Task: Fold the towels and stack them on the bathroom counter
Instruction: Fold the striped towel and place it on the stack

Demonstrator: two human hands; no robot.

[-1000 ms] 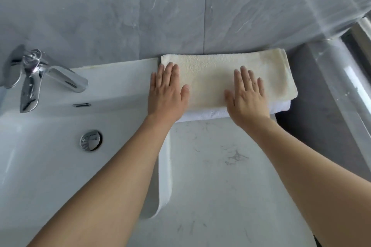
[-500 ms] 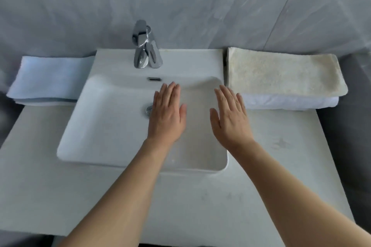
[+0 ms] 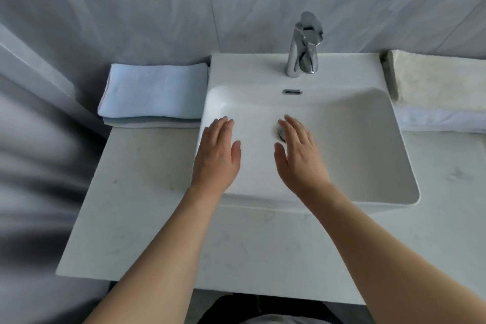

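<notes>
Your tabletop (image 3: 136, 218) carries the sink (image 3: 368, 166), with a folded blue towel stack (image 3: 155, 89) at its back left and a cream towel (image 3: 436, 79) stacked on a white towel (image 3: 441, 119) at back right. Folding looks finished; next, probably just withdraw. Your left hand (image 3: 217, 158) and right hand (image 3: 299, 158) hover over the basin, fingers straight and relaxed, holding nothing.

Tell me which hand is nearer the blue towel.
Left. The left hand hovers over the sink's left rim, just right of the blue towel. The right hand is farther right, over the drain.
</notes>
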